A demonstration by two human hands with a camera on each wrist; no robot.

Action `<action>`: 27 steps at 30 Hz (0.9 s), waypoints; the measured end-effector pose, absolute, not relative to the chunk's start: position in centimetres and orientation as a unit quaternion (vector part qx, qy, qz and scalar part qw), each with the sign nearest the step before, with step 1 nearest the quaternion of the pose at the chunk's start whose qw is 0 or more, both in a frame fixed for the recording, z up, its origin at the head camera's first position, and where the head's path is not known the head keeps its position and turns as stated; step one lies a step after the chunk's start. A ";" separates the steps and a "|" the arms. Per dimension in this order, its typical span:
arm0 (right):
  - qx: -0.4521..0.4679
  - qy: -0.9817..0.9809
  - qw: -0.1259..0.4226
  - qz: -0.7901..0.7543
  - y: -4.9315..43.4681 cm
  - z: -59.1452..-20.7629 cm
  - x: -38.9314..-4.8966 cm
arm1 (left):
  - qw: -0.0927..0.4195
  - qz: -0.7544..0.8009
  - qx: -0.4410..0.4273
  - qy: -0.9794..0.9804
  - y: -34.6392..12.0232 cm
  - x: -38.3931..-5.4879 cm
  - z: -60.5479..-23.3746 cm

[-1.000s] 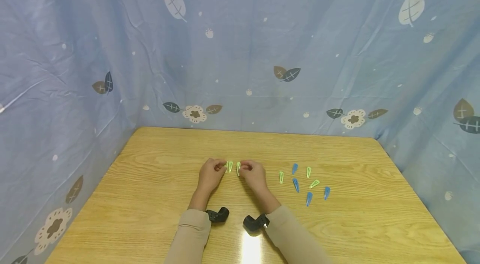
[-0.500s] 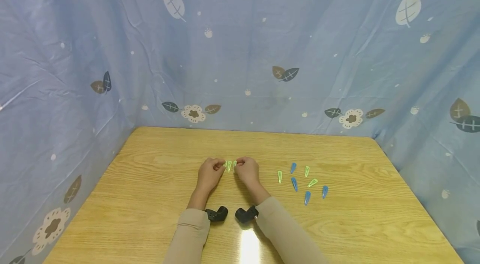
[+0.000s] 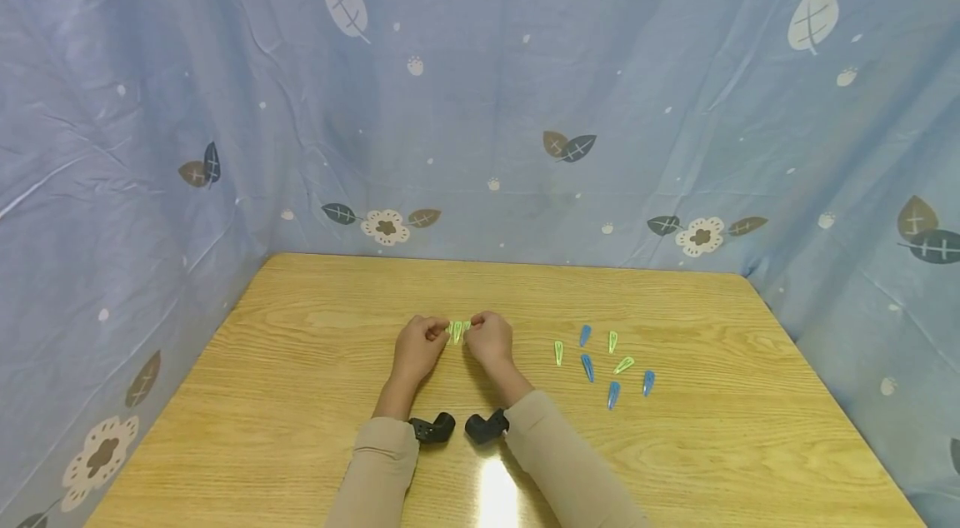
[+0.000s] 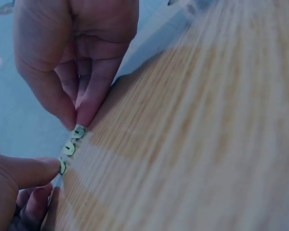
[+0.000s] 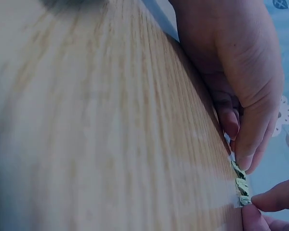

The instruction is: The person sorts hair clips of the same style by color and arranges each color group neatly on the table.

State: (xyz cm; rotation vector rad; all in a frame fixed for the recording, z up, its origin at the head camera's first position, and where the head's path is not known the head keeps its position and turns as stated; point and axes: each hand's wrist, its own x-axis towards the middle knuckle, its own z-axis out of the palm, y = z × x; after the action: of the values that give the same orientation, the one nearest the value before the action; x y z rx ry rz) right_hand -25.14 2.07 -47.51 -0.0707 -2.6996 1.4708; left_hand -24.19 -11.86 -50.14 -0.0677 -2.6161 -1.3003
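Three light green snap hair clips stand side by side in a short row between the two hands; the middle hair clip (image 3: 457,332) shows whole in the head view. My left hand (image 3: 416,349) pinches the leftmost hair clip (image 4: 62,167) at its end, thumb and fingertips right on it. At the other end, my right hand (image 3: 491,342) has thumb and finger pinched on the rightmost hair clip (image 5: 244,200). Its lower part is hidden behind that hand in the head view. Both hands stay low over the wooden table (image 3: 315,395).
Right of the hands lie loose hair clips: a green one (image 3: 558,353) nearest, then several blue and green, including a blue one (image 3: 588,367) and a slanted green one (image 3: 624,365). Patterned blue curtain (image 3: 480,95) encloses the back and sides. Each wrist wears a black camera (image 3: 433,428).
My right hand has moved left with its green hair clip, bringing it close beside the middle one. The left hand has stayed nearly in place; the head view shifted slightly.
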 end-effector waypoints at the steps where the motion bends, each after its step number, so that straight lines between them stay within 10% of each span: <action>1: -0.022 -0.877 0.034 0.478 2.1 -47.6 -25.1 | 0.109 -0.442 -0.024 -0.890 -11.9 -24.2 -50.1; 27: 0.056 -0.800 -0.005 0.597 4.6 -48.6 -23.8 | 0.117 -0.437 -0.027 -0.892 -11.8 -24.3 -50.2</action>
State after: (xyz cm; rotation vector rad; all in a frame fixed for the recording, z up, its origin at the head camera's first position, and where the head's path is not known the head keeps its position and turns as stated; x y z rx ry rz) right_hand -23.80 4.56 -48.60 0.1768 -2.5218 1.8836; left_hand -24.30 -11.84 -50.19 -0.0778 -2.6095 -1.2782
